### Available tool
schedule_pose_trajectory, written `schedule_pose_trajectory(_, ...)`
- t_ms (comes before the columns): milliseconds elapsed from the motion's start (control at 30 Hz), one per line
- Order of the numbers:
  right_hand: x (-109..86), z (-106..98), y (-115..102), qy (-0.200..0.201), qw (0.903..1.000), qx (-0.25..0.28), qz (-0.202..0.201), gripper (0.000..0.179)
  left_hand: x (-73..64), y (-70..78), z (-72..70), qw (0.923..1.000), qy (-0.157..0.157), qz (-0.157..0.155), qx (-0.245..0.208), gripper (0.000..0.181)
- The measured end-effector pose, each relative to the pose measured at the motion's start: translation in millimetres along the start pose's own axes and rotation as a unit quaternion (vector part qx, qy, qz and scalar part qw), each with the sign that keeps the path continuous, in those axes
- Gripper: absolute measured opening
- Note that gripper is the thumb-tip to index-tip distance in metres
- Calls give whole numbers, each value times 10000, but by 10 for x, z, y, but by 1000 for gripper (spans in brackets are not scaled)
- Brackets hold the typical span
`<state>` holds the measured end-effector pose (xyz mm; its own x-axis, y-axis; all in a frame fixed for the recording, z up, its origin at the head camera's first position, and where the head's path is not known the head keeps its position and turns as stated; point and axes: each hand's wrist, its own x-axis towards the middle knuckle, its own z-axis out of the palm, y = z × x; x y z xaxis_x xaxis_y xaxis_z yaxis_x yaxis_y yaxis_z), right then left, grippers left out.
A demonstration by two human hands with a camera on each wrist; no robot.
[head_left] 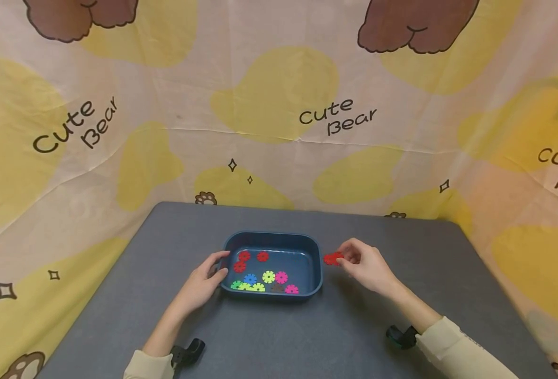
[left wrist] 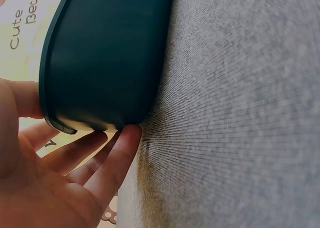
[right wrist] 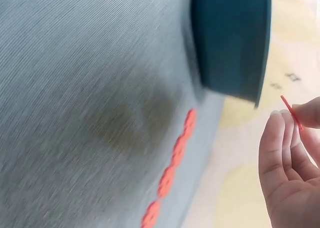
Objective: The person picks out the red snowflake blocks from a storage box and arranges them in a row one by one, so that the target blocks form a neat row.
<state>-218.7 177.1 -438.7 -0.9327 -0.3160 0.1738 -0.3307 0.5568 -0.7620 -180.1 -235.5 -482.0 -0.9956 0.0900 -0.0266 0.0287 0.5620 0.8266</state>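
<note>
A dark blue rectangular tub (head_left: 271, 296) stands on the table, with several snowflake-shaped discs inside in red, blue, green, yellow-green, pink and brown. At its left end my left hand (head_left: 202, 281) grips the rim and end wall; in the left wrist view, fingertips touch the tub's outer wall (left wrist: 107, 57). Just right of the tub, my right hand (head_left: 366, 266) pinches a red snowflake disc (right wrist: 291, 111) between thumb and fingers, seen edge-on in the right wrist view. Below it, a row of red snowflake discs (right wrist: 166, 180) lies on the table; the hand mostly hides this row from the head view.
The grey table (head_left: 279, 342) reaches back to a hanging cloth (head_left: 269, 105) with yellow patches and bear prints. Dark wrist bands (head_left: 189, 352) are worn on both arms, near the pale sleeves (head_left: 459, 347).
</note>
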Motion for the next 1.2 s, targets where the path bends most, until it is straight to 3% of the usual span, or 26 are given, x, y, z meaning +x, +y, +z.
schedule_pose_trajectory(467,-70,-323,565,347,9967,-58,725,22,1,14,-19,9997,13,239,11,47)
schedule_pose_trajectory(667,-98,-430,763,454,9943,-50,968,24,1,13,-1,9999,-1,167,-34,47)
schedule_pose_trajectory(867,-123,-513,913,403,9914,-35,1248,24,5,4,6,9998,25,169,-35,47)
schedule_pose_trajectory(1200,-124,-509,1057,156,9876,-461,1494,23,-1,-12,2,9999,-1,152,1,47)
